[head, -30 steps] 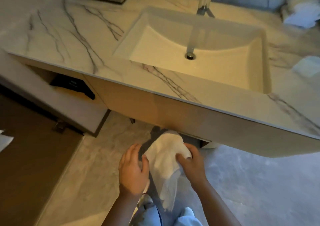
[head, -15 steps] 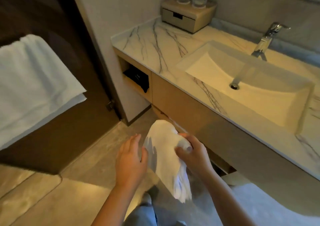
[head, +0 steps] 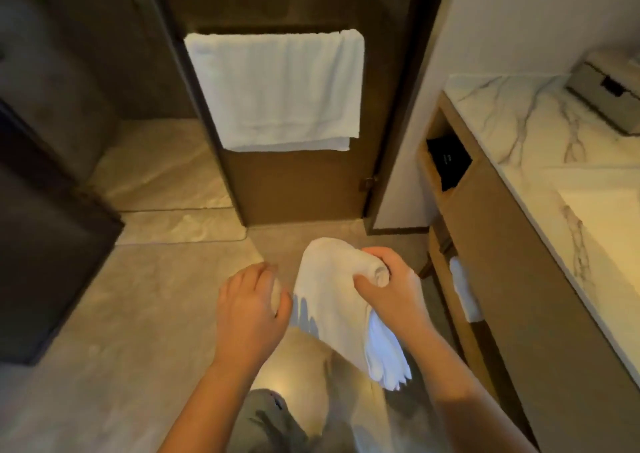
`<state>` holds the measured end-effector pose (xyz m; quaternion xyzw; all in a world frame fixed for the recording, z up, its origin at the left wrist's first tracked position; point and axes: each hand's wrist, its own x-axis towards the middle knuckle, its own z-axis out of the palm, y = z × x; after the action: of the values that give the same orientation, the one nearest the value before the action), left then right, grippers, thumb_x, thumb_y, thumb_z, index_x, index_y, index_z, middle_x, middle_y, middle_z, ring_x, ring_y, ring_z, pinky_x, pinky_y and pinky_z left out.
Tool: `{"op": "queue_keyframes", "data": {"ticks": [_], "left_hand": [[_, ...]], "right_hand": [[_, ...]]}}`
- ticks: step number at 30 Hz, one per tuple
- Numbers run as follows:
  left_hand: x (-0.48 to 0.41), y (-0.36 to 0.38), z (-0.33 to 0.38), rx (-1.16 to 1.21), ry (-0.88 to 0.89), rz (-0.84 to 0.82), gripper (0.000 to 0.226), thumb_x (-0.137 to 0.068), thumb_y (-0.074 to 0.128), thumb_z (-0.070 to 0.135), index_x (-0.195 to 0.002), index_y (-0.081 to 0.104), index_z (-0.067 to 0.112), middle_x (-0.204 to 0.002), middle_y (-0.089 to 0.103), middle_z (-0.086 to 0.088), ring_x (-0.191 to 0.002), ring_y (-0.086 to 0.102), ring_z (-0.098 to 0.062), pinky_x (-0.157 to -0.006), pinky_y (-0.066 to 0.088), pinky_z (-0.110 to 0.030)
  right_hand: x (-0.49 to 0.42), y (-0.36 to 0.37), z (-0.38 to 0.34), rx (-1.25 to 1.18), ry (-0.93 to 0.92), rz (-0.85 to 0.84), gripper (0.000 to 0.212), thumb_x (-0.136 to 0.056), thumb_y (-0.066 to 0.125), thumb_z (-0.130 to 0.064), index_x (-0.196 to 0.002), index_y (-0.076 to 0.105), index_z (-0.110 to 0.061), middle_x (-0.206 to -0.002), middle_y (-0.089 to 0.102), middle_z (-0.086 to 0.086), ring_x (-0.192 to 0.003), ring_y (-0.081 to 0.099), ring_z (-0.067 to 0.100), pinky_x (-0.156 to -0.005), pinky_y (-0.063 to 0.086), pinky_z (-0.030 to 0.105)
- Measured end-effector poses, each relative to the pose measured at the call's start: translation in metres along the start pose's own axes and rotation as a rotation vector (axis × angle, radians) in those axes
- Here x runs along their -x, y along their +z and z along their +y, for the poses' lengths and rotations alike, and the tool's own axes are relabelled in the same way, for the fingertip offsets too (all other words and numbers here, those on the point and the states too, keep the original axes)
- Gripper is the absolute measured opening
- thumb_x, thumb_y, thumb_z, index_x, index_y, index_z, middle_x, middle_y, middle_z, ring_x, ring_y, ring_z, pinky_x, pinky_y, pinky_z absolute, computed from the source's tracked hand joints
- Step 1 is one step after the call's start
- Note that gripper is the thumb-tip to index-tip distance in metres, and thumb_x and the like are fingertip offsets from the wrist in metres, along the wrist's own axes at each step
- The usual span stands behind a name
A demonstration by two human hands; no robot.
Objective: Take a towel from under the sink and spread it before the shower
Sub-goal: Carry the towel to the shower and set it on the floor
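Note:
A white towel point(head: 332, 296), partly rolled, hangs between my hands above the floor. My right hand point(head: 391, 289) grips its rolled end, and loose folds drop down below that wrist. My left hand point(head: 252, 303) holds the towel's left edge with fingers curled. The sink vanity point(head: 519, 244) runs along the right side. The shower's raised stone threshold point(head: 173, 224) lies on the floor ahead to the left, beside a dark glass panel.
A large white towel point(head: 277, 88) hangs on the brown door straight ahead. Another rolled towel point(head: 464, 289) sits on the shelf under the vanity. A dark cabinet point(head: 45, 244) stands at the left. A box point(head: 609, 95) rests on the marble counter.
My view has swung left from the sink toward the door and shower. Both hands have kept the towel, carrying it away from the vanity.

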<state>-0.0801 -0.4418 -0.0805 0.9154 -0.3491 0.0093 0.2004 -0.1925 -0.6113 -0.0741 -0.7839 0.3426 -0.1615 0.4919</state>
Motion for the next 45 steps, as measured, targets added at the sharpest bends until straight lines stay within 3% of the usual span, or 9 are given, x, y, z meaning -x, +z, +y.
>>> {"op": "queue_keyframes", "data": {"ticks": [5, 11, 17, 21, 23, 27, 30, 37, 45], "left_hand": [[0.049, -0.039, -0.035, -0.022, -0.131, 0.117, 0.031, -0.075, 0.069, 0.015, -0.103, 0.066, 0.002, -0.103, 0.069, -0.019, -0.093, 0.065, -0.036, -0.082, 0.051, -0.048], [0.118, -0.079, -0.086, -0.052, -0.274, 0.226, 0.035, -0.069, 0.076, 0.008, -0.1, 0.066, -0.001, -0.101, 0.069, -0.021, -0.09, 0.067, -0.037, -0.079, 0.051, -0.05], [0.208, -0.116, -0.152, -0.081, -0.376, 0.284, 0.032, -0.068, 0.066, 0.015, -0.096, 0.068, 0.0, -0.093, 0.071, -0.019, -0.081, 0.069, -0.033, -0.071, 0.055, -0.047], [0.281, -0.142, -0.196, -0.033, -0.467, 0.345, 0.034, -0.073, 0.057, 0.021, -0.095, 0.067, -0.003, -0.09, 0.071, -0.021, -0.077, 0.069, -0.035, -0.066, 0.055, -0.046], [0.316, -0.155, -0.216, -0.016, -0.52, 0.373, 0.038, -0.075, 0.048, 0.024, -0.094, 0.067, -0.003, -0.087, 0.071, -0.021, -0.074, 0.069, -0.035, -0.065, 0.056, -0.044], [0.374, -0.177, -0.249, 0.053, -0.642, 0.438, 0.031, -0.071, 0.058, 0.013, -0.097, 0.067, -0.002, -0.095, 0.069, -0.022, -0.084, 0.067, -0.037, -0.077, 0.053, -0.047], [0.404, -0.188, -0.271, 0.062, -0.692, 0.473, 0.03, -0.072, 0.057, 0.012, -0.097, 0.067, -0.002, -0.097, 0.069, -0.021, -0.086, 0.066, -0.037, -0.078, 0.054, -0.046], [0.417, -0.196, -0.329, 0.062, -0.754, 0.533, 0.029, -0.073, 0.057, 0.014, -0.098, 0.067, 0.001, -0.098, 0.07, -0.017, -0.084, 0.066, -0.035, -0.071, 0.055, -0.045], [0.365, -0.214, -0.437, 0.079, -0.826, 0.461, 0.027, -0.085, 0.061, 0.012, -0.11, 0.061, 0.002, -0.107, 0.065, -0.02, -0.096, 0.06, -0.035, -0.084, 0.047, -0.043]], "right_hand": [[0.018, 0.044, -0.041, -0.009, -0.11, -0.152, 0.034, -0.07, 0.066, -0.013, -0.095, 0.06, -0.035, -0.084, 0.063, -0.022, -0.079, 0.058, -0.006, -0.064, 0.042, 0.011], [0.059, 0.102, -0.088, 0.007, -0.23, -0.27, 0.034, -0.069, 0.065, -0.011, -0.097, 0.062, -0.03, -0.087, 0.066, -0.013, -0.084, 0.06, 0.01, -0.069, 0.043, 0.023], [0.131, 0.174, -0.122, 0.029, -0.298, -0.353, 0.035, -0.067, 0.063, -0.013, -0.085, 0.059, -0.042, -0.077, 0.065, -0.022, -0.076, 0.057, -0.012, -0.054, 0.042, 0.006], [0.19, 0.225, -0.135, 0.038, -0.324, -0.349, 0.033, -0.069, 0.066, -0.012, -0.091, 0.06, -0.036, -0.082, 0.065, -0.016, -0.076, 0.059, 0.001, -0.058, 0.041, 0.015], [0.22, 0.253, -0.138, 0.036, -0.335, -0.362, 0.032, -0.071, 0.067, -0.011, -0.093, 0.059, -0.032, -0.083, 0.063, -0.014, -0.074, 0.056, -0.001, -0.058, 0.04, 0.013], [0.273, 0.301, -0.149, 0.004, -0.365, -0.414, 0.032, -0.071, 0.069, -0.006, -0.09, 0.057, -0.028, -0.079, 0.058, -0.018, -0.071, 0.054, -0.015, -0.055, 0.037, 0.0], [0.3, 0.33, -0.16, -0.016, -0.425, -0.474, 0.036, -0.071, 0.07, -0.004, -0.088, 0.055, -0.033, -0.08, 0.058, -0.019, -0.072, 0.052, -0.019, -0.057, 0.038, -0.001], [0.316, 0.404, -0.181, 0.023, -0.47, -0.634, 0.036, -0.07, 0.071, -0.008, -0.081, 0.051, -0.036, -0.078, 0.06, -0.013, -0.07, 0.054, -0.01, -0.057, 0.04, 0.009], [0.269, 0.502, -0.224, 0.017, -0.45, -0.633, 0.038, -0.07, 0.07, -0.008, -0.078, 0.048, -0.037, -0.078, 0.058, -0.014, -0.071, 0.055, 0.001, -0.056, 0.042, 0.012]]}}
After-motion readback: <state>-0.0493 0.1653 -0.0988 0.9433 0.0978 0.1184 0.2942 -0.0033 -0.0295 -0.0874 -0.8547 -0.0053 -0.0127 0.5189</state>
